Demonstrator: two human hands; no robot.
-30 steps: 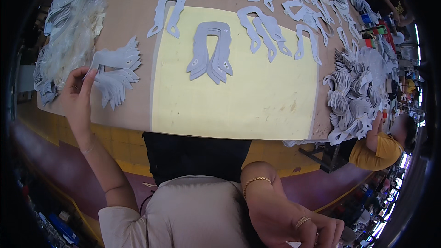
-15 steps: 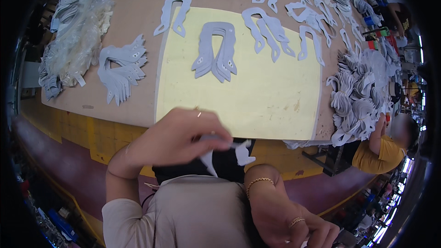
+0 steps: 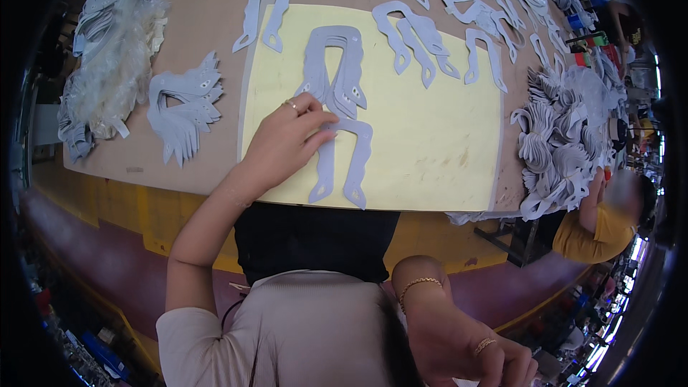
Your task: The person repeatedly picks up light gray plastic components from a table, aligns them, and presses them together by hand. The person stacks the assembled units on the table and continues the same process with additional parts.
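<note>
My left hand [image 3: 287, 136] pinches the top corner of a grey U-shaped cut piece [image 3: 358, 154] between thumb and fingers. The piece looks like a flat shoe-upper part and lies over the yellow sheet [image 3: 430, 158], its two legs pointing toward me. Just beyond it is a fanned stack of matching grey pieces [image 3: 335, 50], partly covered by my fingertips. Down at the lower right, beside my body, my right hand [image 3: 469, 347] has its fingers curled. A small white bit shows at them, too little to name.
More grey pieces [image 3: 419, 36] lie singly on and around the sheet. A fanned pile [image 3: 179, 111] sits to the left, near plastic-wrapped bundles [image 3: 118, 64]. Heaped bundles [image 3: 548, 150] line the right edge of the brown table [image 3: 197, 21]. A person in a yellow shirt [image 3: 595, 236] is at the right.
From in front of my body, my left hand has moved up and away over the yellow sheet, carrying the grey piece to just below the stack. My right hand stays low, barely shifted.
</note>
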